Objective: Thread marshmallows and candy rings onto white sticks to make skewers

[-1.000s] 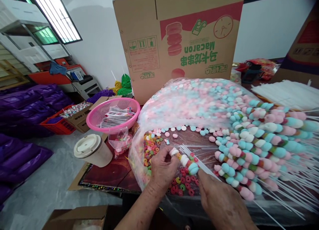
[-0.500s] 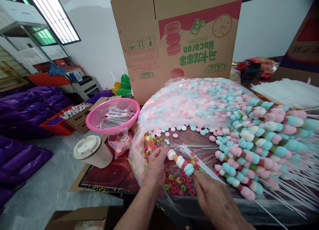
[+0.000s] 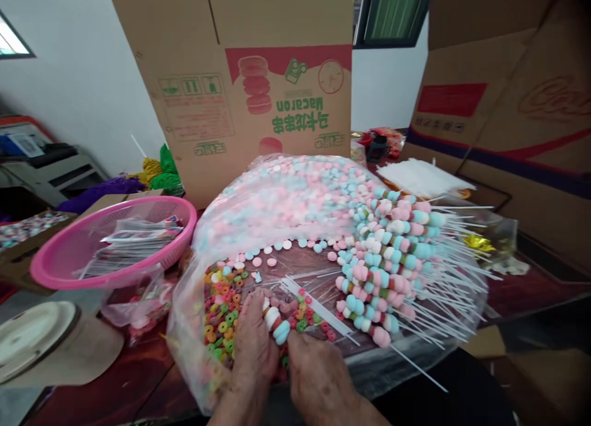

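Between my hands is a candy skewer [image 3: 276,322] of white, reddish and blue sweets. My left hand [image 3: 253,337] is closed around its upper end, thumb along the sweets. My right hand [image 3: 318,373] is closed at the lower end by the blue piece; the stick itself is hidden in the fist. Under and beside my hands lie loose ring-shaped gummies [image 3: 224,312] in red, yellow and green. A few bare white sticks [image 3: 318,309] lie just ahead. To the right is a pile of finished-looking candy skewers [image 3: 397,253], their sticks pointing right.
Behind is a large plastic bag of pastel sweets [image 3: 286,198], before a tall cardboard box [image 3: 184,56]. At left stand a pink basket [image 3: 41,272] of wrappers and a lidded cup [image 3: 83,346]. White sticks [image 3: 420,176] and another carton [image 3: 508,106] are at right.
My view has swung to the right, so the table's contents appear further left. My left hand has come up closer around the sweets of the skewer. Both hands still grip it.
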`<state>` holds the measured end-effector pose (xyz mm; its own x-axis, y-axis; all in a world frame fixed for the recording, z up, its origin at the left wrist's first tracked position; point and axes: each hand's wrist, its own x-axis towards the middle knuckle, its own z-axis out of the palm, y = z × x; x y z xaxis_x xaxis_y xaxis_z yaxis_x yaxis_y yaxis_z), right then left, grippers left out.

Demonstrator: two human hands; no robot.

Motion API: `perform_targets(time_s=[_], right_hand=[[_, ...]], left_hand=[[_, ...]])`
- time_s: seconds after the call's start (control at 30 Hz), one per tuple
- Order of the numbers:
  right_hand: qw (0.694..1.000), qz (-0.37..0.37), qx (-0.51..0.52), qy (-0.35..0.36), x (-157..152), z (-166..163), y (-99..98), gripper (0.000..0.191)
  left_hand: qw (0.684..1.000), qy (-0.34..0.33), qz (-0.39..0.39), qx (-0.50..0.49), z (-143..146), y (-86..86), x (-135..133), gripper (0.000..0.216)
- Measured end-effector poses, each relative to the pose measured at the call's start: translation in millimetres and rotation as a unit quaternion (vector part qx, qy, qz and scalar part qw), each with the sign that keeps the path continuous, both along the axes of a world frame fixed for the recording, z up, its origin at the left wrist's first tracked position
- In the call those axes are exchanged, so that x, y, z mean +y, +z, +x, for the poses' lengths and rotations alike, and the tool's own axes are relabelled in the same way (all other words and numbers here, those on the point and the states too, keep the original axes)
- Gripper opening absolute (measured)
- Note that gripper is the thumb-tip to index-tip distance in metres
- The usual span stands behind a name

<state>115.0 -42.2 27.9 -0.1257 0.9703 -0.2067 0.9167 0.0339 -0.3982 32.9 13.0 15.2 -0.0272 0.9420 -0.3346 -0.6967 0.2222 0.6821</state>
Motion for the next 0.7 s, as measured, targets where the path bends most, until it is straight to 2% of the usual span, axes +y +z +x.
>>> perform_targets(time_s=[0.17, 0.23, 0.33, 0.4, 0.43, 0.5, 0.57, 0.63, 0.7], right_hand=[[1.000, 0.003, -0.012, -0.016, 3.2, -7.5, -7.9, 0.031], [1.000, 0.021, -0.018, -0.004, 2.3, -0.6, -7.5, 0.030], [0.992, 0.102, -0.077, -0.003, 0.6, 40.1, 4.6, 0.028], [0.965, 0.203, -0.156, -0.051, 2.7, 88.0, 16.6, 0.024], [0.949, 0.244, -0.190, -0.062, 5.1, 114.7, 21.8, 0.020], [0.929, 0.268, -0.252, -0.037, 11.2, 163.5, 29.3, 0.015], [0.916, 0.243, -0.317, -0.015, 15.5, 193.9, 33.5, 0.019], [0.899, 0.259, -0.353, -0.033, 15.0, 198.0, 36.3, 0.020], [0.880, 0.318, -0.345, -0.073, 9.8, 178.4, 37.2, 0.021]], left_hand=[[1.000, 0.005, 0.000, -0.012, 14.8, -4.9, -2.4, 0.020], [1.000, -0.009, 0.001, -0.006, 18.3, -2.3, -3.2, 0.021], [0.998, -0.047, 0.027, 0.033, 9.6, 6.1, 1.4, 0.026], [0.993, -0.036, 0.055, 0.101, -7.5, 10.0, 7.9, 0.041], [0.986, -0.010, 0.063, 0.153, -18.4, 10.1, 11.1, 0.046], [0.962, 0.017, 0.071, 0.262, -40.7, 6.1, 15.2, 0.048], [0.930, 0.005, 0.086, 0.359, -58.7, -2.1, 15.5, 0.040], [0.893, -0.023, 0.107, 0.438, -69.0, -11.4, 13.1, 0.030], [0.847, -0.042, 0.121, 0.515, -71.7, -18.4, 9.9, 0.023]])
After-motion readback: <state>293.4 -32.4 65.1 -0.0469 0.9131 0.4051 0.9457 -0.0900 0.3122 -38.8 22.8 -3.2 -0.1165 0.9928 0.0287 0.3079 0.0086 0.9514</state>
